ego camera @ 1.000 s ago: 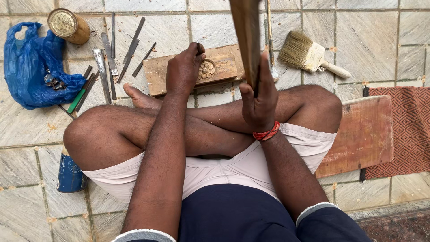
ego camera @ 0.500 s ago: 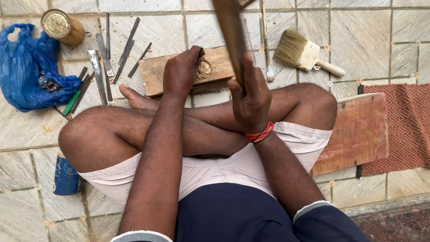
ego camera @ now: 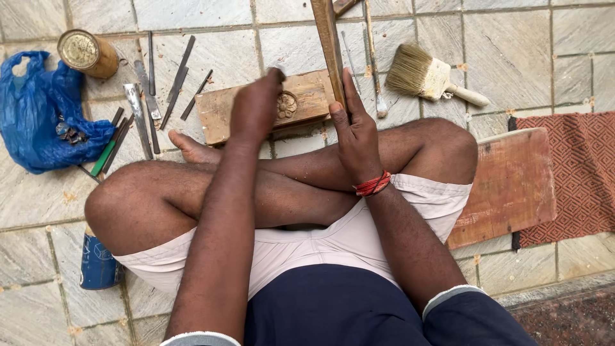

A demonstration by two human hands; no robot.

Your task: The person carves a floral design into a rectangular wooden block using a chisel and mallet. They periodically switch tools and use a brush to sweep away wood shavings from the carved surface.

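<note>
right hand [ego camera: 354,131] gripping the wooden stick [ego camera: 328,45], now swung down beside the carved block [ego camera: 272,106]; left hand [ego camera: 256,102] closed over that block's middle, contents hidden; brush [ego camera: 426,77] right of the block; chisels [ego camera: 154,90] left of it; carving blows apparently under way
</note>
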